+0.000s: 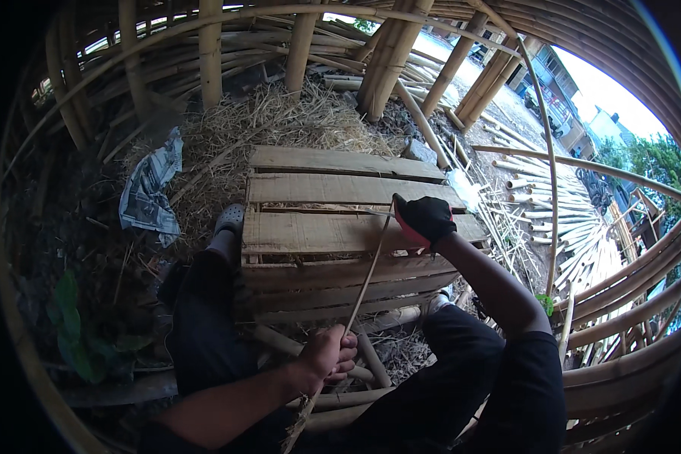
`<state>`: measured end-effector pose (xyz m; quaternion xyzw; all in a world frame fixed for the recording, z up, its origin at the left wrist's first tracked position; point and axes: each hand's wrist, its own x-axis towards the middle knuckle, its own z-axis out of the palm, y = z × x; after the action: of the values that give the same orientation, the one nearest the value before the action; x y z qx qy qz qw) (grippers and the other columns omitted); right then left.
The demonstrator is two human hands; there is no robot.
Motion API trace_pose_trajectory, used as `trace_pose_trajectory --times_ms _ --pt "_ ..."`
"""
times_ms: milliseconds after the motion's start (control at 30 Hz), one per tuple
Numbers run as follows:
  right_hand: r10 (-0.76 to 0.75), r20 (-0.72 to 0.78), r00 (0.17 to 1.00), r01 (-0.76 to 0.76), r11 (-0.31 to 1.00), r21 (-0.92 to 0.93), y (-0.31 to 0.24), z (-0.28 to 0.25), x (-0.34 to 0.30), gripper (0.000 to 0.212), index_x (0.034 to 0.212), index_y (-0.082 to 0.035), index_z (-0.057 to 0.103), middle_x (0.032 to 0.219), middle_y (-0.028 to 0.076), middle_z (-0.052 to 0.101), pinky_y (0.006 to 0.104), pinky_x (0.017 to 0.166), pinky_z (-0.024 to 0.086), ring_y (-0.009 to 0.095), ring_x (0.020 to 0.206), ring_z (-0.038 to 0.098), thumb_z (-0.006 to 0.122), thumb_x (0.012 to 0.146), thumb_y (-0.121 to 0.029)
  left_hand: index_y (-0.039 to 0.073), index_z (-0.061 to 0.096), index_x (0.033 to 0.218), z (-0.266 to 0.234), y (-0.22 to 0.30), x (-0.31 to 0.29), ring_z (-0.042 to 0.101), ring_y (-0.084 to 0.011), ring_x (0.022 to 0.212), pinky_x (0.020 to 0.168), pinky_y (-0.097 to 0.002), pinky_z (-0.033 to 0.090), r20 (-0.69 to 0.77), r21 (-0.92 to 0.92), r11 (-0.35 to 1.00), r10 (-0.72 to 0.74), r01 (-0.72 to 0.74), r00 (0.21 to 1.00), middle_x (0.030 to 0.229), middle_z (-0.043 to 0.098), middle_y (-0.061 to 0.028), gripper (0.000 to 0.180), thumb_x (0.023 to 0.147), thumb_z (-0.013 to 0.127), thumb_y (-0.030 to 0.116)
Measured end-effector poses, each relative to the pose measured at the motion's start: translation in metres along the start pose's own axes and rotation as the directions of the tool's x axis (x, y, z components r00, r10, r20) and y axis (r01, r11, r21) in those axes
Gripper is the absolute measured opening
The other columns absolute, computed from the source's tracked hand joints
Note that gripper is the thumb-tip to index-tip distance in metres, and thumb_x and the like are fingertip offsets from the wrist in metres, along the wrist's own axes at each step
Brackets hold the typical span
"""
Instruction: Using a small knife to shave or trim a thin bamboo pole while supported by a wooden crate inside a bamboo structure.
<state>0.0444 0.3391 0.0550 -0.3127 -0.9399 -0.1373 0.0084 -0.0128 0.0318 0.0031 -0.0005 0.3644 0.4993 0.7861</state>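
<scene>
My left hand (pixel 329 357), bare, is closed around a long thin bamboo strip (pixel 368 280). The strip slants up and away from it, and its frayed lower end hangs below the fist. My right hand (pixel 425 220), in a black and red glove, is closed over a wooden slatted crate (pixel 303 233). From the glove a narrow knife blade (pixel 372 212) points left, crossing the strip near its upper end. The knife's handle is hidden inside the glove. The crate stands between my legs, its slatted top beneath the right hand.
Straw (pixel 280 121) covers the ground beyond the crate. A crumpled printed sheet (pixel 153 189) lies at the left. Bamboo posts (pixel 210 57) rise behind, with bamboo poles (pixel 560 223) piled at the right. A curved bamboo rail (pixel 620 299) runs beside my right arm.
</scene>
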Motion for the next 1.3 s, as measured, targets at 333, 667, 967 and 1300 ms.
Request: trace_pose_trajectory --times_ms 333,667,967,1300 --pt "0.472 -0.114 0.874 -0.457 0.880 0.130 0.034 -0.029 0.023 0.067 0.078 -0.006 0.071 0.074 0.015 0.068 0.0431 0.073 0.049 0.034 0.076 0.066 0.027 0.095 -0.053 0.016 0.037 0.069 -0.005 -0.003 -0.001 0.025 -0.0086 0.035 0.032 -0.0245 0.020 -0.046 0.022 0.999 0.026 -0.026 0.999 0.048 0.028 0.0038 0.027 0.093 0.031 0.027" --pt "-0.298 -0.073 0.952 0.300 0.954 0.011 -0.053 -0.018 -0.060 0.041 0.084 -0.015 0.069 0.051 0.010 0.058 0.0450 0.044 0.045 0.031 0.048 0.060 0.039 0.097 -0.039 0.017 0.037 0.069 0.000 -0.007 0.006 0.025 -0.0078 0.039 0.035 -0.0247 0.020 -0.186 0.168 0.980 0.141 -0.110 0.972 0.052 0.027 0.0051 0.031 0.096 0.033 0.033" --pt "-0.106 -0.127 0.986 0.106 0.994 0.000 -0.009 0.003 -0.015 0.043 0.084 -0.015 0.069 0.057 0.011 0.061 0.0450 0.049 0.047 0.031 0.052 0.062 0.038 0.097 -0.041 0.017 0.036 0.068 0.004 -0.006 0.004 0.023 -0.0076 0.041 0.036 -0.0246 0.020 -0.197 0.170 0.976 0.166 -0.134 0.966 0.053 0.027 0.0054 0.029 0.094 0.032 0.029" --pt "0.527 -0.125 0.840 -0.508 0.847 0.156 0.050 -0.008 0.033 0.069 0.077 -0.007 0.072 0.074 0.016 0.068 0.0453 0.071 0.049 0.035 0.073 0.067 0.024 0.096 -0.054 0.017 0.037 0.068 0.002 -0.009 0.002 0.025 -0.0078 0.039 0.035 -0.0249 0.019 -0.168 0.202 0.976 0.122 -0.087 0.978 0.052 0.028 0.0050 0.029 0.094 0.031 0.028"
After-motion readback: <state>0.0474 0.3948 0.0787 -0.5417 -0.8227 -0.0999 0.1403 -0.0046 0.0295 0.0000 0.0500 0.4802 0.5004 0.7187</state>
